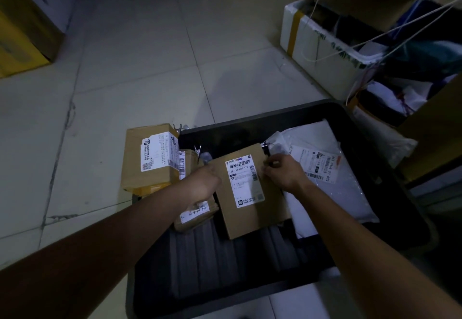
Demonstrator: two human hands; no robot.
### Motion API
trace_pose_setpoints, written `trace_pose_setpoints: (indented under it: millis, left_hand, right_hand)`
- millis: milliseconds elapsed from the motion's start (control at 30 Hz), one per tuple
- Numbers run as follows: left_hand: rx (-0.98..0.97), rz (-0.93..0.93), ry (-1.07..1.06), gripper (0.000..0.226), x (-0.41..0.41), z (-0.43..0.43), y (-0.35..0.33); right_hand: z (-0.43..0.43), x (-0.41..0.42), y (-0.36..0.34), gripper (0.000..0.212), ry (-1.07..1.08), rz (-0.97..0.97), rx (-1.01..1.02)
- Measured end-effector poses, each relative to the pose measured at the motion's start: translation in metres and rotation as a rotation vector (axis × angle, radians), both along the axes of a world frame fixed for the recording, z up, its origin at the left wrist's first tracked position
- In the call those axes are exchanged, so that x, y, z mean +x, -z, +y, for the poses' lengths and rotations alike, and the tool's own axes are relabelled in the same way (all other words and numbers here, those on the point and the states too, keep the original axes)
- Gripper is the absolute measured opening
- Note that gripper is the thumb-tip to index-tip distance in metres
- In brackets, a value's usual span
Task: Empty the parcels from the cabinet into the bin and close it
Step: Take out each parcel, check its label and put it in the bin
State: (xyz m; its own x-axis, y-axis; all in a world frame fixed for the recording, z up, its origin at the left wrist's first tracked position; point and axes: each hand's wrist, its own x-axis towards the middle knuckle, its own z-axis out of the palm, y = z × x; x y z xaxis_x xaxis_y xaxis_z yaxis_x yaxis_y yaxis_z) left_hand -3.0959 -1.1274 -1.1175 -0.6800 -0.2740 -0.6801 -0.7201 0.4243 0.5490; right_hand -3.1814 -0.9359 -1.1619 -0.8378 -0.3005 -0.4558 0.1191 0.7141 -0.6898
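Flat cardboard parcel (246, 191): stiff, probably light; take it by opposite edges. Right hand (282, 172) pinches the right edge. Left hand (203, 181) meets the left edge; I cannot tell its grasp.

Both bare forearms reach forward and converge, wrists angled inward. Left hand (203, 181) curls its fingers over one edge of the flat parcel (246, 193), while right hand (282, 171) pinches the opposite edge, knuckles up.

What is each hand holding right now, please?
Left hand: grips the left edge of the flat brown cardboard parcel.
Right hand: pinches that parcel's right edge.
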Motion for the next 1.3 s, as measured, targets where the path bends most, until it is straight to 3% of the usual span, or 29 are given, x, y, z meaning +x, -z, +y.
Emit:
trace_pose_setpoints:
  millis: [100,167,333,467,600,667,733,833,1133,1300]
  left_hand:
    - [-0.069,0.036,0.091,0.014,-0.002,-0.001,-0.01]
    - [-0.125,0.067,0.182,0.026,-0.005,-0.004,-0.022]
    - [-0.183,0.1,0.363,0.01,0.003,0.007,-0.072]
    - [-0.279,0.167,0.53,0.045,0.01,0.033,-0.119]
    - [-0.37,0.228,0.765,0.041,0.009,0.075,-0.164]
    - [-0.408,0.265,0.855,0.042,0.0,0.104,-0.184]
    - [-0.403,0.312,0.924,0.044,-0.011,0.141,-0.202]
    - [-0.361,0.407,0.997,0.042,-0.025,0.204,-0.227]
    - [-0.317,0.504,1.214,0.021,0.006,0.388,-0.266]
    - [-0.205,0.521,1.339,0.043,0.047,0.442,-0.279]
  right_hand:
    - [0.004,0.002,-0.016,0.033,-0.036,0.006,0.026]
    - [0.01,0.004,-0.037,0.031,-0.046,0.018,0.035]
    - [0.044,0.019,-0.111,0.039,-0.063,0.064,0.071]
    - [0.09,0.041,-0.174,0.037,-0.038,0.117,0.113]
    - [0.148,0.078,-0.233,0.035,-0.085,0.142,0.214]
    - [0.182,0.094,-0.256,0.024,-0.072,0.142,0.264]
    - [0.218,0.108,-0.277,0.012,-0.01,0.139,0.287]
    - [0.27,0.129,-0.304,0.01,0.133,0.171,0.266]
    - [0.385,0.243,-0.338,0.025,0.525,0.207,0.227]
    - [0.423,0.289,-0.337,0.024,0.719,0.216,0.179]
